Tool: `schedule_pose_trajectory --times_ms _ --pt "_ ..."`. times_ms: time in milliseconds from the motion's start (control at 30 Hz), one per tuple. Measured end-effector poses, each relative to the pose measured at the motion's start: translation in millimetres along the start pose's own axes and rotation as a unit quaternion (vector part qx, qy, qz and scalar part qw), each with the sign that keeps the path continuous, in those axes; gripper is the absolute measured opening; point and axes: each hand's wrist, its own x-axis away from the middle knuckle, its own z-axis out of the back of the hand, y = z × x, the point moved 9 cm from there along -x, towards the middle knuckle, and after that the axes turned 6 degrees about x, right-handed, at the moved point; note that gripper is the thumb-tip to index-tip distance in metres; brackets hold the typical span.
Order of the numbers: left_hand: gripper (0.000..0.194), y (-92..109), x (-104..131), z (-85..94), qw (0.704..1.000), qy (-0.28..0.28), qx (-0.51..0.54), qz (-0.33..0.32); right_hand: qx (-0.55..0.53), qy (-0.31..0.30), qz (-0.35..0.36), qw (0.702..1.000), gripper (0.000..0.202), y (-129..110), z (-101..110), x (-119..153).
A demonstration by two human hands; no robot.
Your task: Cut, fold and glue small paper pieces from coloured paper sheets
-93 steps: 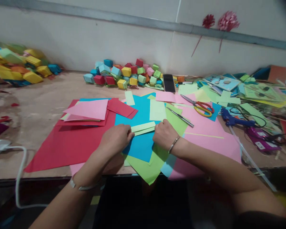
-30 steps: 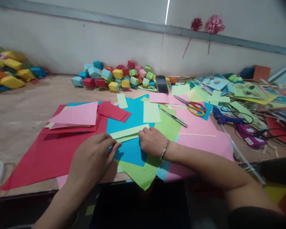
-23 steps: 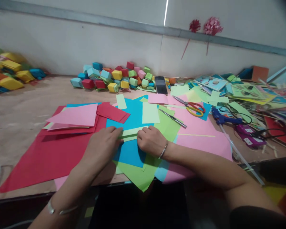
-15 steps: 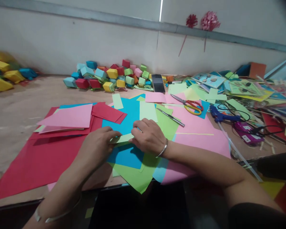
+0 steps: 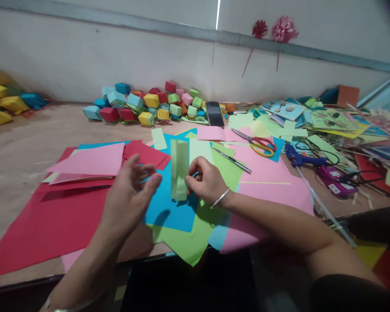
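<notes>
Between the finger and thumb of my right hand [image 5: 208, 180] is a folded pale green paper strip [image 5: 179, 169], held upright by its right edge above a blue paper sheet [image 5: 172, 216]. My left hand [image 5: 130, 190] is off to the strip's left, fingers apart and nothing in it. Below the blue sheet lies a lime green sheet [image 5: 186, 245]. A flat pale green paper piece [image 5: 199, 149] rests just behind my right hand. The craft knife [image 5: 232, 160] and the scissors [image 5: 258, 143] lie to the right of it.
Red sheets [image 5: 52, 221] and pink sheets [image 5: 87, 160] lie at left, more pink paper [image 5: 276, 195] at right. Small coloured paper boxes [image 5: 149, 102] are heaped behind, beside a phone [image 5: 215, 114]. A blue glue gun [image 5: 303, 157] and purple power strip [image 5: 336, 180] sit at right.
The pale green strip has turned from lying level between both hands to standing upright in my right hand. My left hand has let go, opened and moved left.
</notes>
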Motion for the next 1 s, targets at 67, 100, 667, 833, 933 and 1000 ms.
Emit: schedule_pose_trajectory --times_ms 67,100,667,833,933,1000 --pt "0.083 -11.0 4.3 -18.5 0.997 -0.067 0.024 0.037 -0.100 -0.031 -0.056 0.993 0.020 8.8 -10.5 1.1" --pt "0.086 -13.1 6.3 -25.0 0.995 -0.090 0.019 0.043 -0.132 -0.048 -0.071 0.988 0.022 10.8 -16.4 2.3" --pt "0.051 -16.3 -4.4 -10.1 0.960 -0.215 -0.177 0.024 0.497 -0.020 0.351 0.793 0.043 -45.0 -27.9 17.8" --pt "0.033 1.2 5.7 -12.8 0.906 -0.113 -0.368 -0.178 0.516 -0.065 0.340 0.783 0.029 -22.5 -43.7 11.9" --pt "0.029 -8.5 16.7 -21.1 0.895 -0.147 -0.384 -0.170 0.513 -0.062 0.336 0.787 0.023 -16.2 -45.2 9.6" --pt "0.030 -13.6 20.9 -23.1 0.899 -0.163 -0.379 -0.150 0.510 -0.065 0.334 0.790 0.022 -14.3 -45.1 8.9"
